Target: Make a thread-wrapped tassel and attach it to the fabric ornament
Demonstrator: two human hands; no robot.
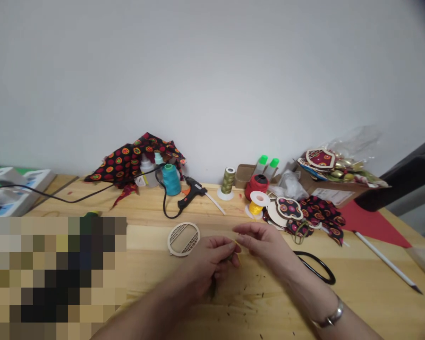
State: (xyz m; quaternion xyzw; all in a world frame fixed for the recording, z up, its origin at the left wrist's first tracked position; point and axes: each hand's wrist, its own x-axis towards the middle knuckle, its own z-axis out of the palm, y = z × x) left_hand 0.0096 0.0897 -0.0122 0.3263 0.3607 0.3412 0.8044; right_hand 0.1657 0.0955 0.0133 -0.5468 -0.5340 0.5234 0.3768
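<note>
My left hand [219,257] is closed, thumb pressed to its fingers. Something dark green and cord-like [213,286] sticks out below it, mostly hidden by the palm. My right hand [264,244] comes in from the right, its thumb and finger pinched at a thin yellow thread [237,242] by the left fingertips. An oval wooden frame with lattice bars [184,240] lies flat beside my left hand. A spool of yellow thread [257,207] stands just beyond my right hand, and a black ring-shaped handle [317,267] lies near my right forearm.
At the back are a black glue gun [191,192], a teal thread cone [172,180], an olive spool [228,182] and patterned fabric [123,158]. Fabric-covered pieces [289,208], a loaded cardboard box [331,191] and a white pencil [384,259] lie right. Pixelation hides the lower left.
</note>
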